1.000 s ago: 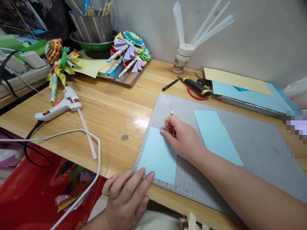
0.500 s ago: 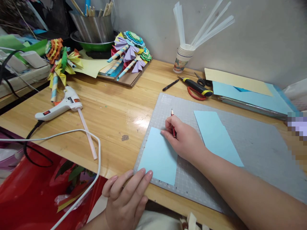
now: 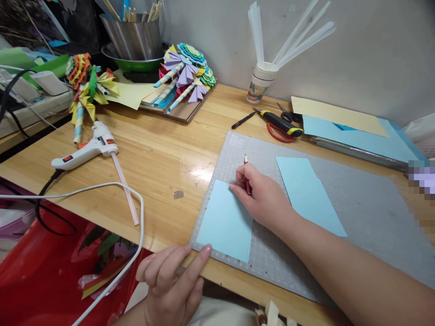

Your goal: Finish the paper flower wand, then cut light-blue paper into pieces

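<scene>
A pale blue sheet of paper (image 3: 224,226) lies on the grey cutting mat (image 3: 367,217), near its left edge. My right hand (image 3: 263,190) is closed around a red pencil (image 3: 248,179), whose sharpened end points up and away. The side of this hand rests over the sheet's upper right part. My left hand (image 3: 176,276) is at the table's front edge, its index finger stretched to the sheet's lower left corner and the other fingers loosely bent; it holds nothing. A second blue piece of paper (image 3: 309,194) lies right of my right hand.
Behind the mat lie a black pen (image 3: 243,120), pliers (image 3: 280,123) and scissors (image 3: 287,113). Paper cups (image 3: 261,83) hold clear strips. Stacked paper (image 3: 360,131) is at the back right. A glue gun (image 3: 90,147) with its cable and paper flowers (image 3: 185,68) are on the left.
My left hand has drawn back slightly to the left, with only its index finger left stretched at the paper's corner. My right hand keeps the pencil in nearly the same place.
</scene>
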A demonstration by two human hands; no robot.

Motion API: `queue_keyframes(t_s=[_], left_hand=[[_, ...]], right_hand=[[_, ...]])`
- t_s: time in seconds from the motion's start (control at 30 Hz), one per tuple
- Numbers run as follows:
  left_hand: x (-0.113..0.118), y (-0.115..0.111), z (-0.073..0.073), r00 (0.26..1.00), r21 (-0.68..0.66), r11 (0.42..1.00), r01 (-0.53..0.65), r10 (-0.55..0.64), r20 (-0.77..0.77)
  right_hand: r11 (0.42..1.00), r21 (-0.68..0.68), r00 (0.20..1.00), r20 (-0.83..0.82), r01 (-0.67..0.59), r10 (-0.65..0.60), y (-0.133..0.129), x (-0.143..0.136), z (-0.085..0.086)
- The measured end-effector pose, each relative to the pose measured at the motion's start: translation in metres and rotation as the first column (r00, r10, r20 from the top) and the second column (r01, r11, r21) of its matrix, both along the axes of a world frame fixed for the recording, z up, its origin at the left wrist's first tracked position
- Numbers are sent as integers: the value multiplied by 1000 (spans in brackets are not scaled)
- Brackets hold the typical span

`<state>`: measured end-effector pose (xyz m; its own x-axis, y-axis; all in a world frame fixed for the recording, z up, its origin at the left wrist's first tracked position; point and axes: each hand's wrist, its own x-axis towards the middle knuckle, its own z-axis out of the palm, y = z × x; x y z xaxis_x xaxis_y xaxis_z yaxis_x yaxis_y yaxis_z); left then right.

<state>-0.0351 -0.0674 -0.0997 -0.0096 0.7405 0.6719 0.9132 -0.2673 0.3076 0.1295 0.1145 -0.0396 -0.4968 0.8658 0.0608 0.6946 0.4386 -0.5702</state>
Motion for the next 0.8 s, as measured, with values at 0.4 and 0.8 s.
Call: queue_keyframes(t_s=[0.4,0.8], left_hand=[[-1,1,0,1000,-11,1000,-18,18,-5],[0,4,4,1000,-3,1000,-13,13,0]], right_hand=[[1000,-9,1000,0,5,-5,-2,0,1],[1000,7,1000,-3,2,-2,0,-1,0]])
